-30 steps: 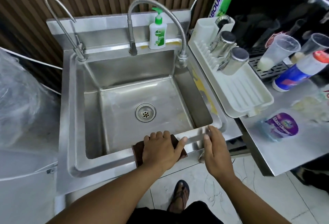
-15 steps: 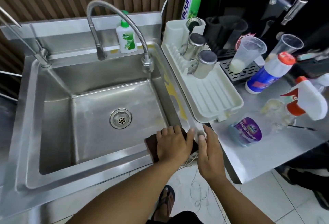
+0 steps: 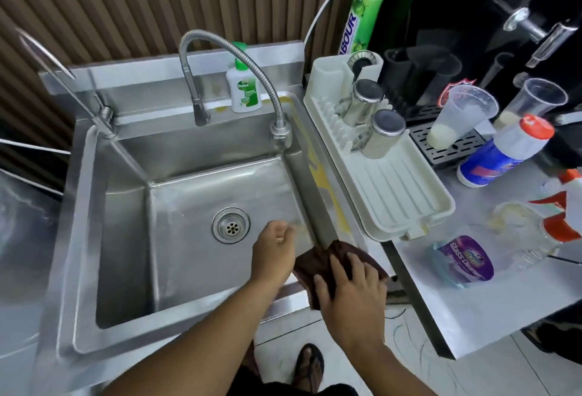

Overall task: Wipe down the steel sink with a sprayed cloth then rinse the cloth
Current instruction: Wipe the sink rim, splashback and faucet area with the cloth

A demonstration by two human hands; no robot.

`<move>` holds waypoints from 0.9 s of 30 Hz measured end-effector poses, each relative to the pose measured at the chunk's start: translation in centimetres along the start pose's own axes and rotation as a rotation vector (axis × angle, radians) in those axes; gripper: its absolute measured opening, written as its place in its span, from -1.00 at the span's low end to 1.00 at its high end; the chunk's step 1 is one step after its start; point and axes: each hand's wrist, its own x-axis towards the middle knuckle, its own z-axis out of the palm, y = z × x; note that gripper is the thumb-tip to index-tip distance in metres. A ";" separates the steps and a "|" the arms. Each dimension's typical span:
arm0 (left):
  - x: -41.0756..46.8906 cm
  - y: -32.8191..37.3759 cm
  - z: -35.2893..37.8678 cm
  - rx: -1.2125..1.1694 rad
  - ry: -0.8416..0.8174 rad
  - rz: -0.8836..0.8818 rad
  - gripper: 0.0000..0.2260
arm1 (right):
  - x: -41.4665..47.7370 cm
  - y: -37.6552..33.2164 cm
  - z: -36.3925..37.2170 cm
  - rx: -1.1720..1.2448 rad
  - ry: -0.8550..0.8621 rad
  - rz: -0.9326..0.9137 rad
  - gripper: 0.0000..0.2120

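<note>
One cloth (image 3: 310,265) half hidden | right hand (image 3: 349,290) pressing it flat | left hand (image 3: 274,254) loosely curled, empty

Counted: one steel sink (image 3: 126,254), two taps (image 3: 220,46) (image 3: 63,65), one brown cloth (image 3: 315,263), two hands (image 3: 275,254) (image 3: 352,288), one soap bottle (image 3: 244,87), one drying rack (image 3: 400,194), two steel cups (image 3: 365,99) (image 3: 385,131), two clear plastic cups (image 3: 459,115) (image 3: 535,99).

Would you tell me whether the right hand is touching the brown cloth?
Touching. The head view shows the right hand lying on top of the brown cloth at the front right corner of the steel sink.
</note>
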 end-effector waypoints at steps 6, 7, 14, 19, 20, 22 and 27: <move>6.1 3.9 -3.5 -0.106 0.059 0.022 -0.72 | 1.3 2.6 -0.2 -0.101 0.058 0.138 -0.56; 7.0 5.0 -3.8 -0.107 0.056 0.035 -0.67 | 1.4 2.0 0.1 -0.103 0.048 0.155 -0.53; 11.4 12.9 -3.9 -0.119 -0.084 0.194 -0.18 | 1.4 -2.9 1.2 0.080 0.000 0.369 -0.58; 13.6 14.5 -2.3 -0.102 -0.068 0.191 -0.79 | 1.6 -1.6 0.0 0.159 -0.085 0.262 -0.70; 14.0 14.0 -2.3 -0.088 -0.046 0.202 -0.82 | 1.6 -1.4 -0.4 0.167 -0.109 0.223 -0.60; 14.1 12.7 -2.8 -0.059 -0.006 0.217 -0.77 | 2.1 -1.3 -1.3 0.151 -0.170 0.130 -0.44; 11.5 9.1 -5.1 -0.176 0.191 0.174 -0.78 | 6.4 -1.3 -0.9 0.042 -0.288 -0.099 -0.26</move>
